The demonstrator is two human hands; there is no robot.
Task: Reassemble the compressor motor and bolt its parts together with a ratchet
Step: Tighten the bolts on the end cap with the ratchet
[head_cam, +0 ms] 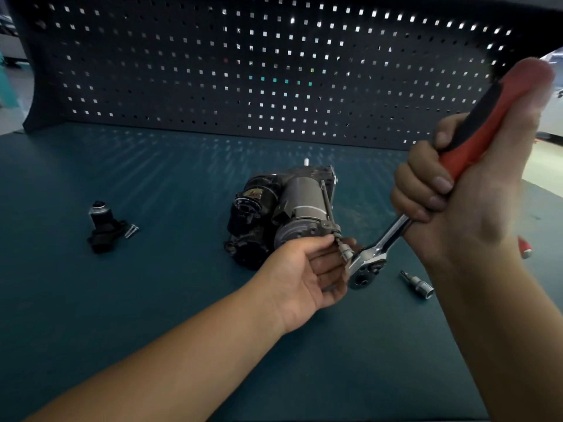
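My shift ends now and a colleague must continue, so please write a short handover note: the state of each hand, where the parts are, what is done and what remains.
Left hand pinches the socket at the head of the ratchet, holding it to the long bolt at the compressor motor near end. Right hand grips the ratchet handle, raised.
On the bench: spare socket right of the ratchet head; black part with loose screws, far left.
Done: long bolt inserted. Left: tighten it; probably fit the black part and screws.

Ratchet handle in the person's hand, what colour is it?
The ratchet handle is red with a black strip; the head view, the only one, shows it.
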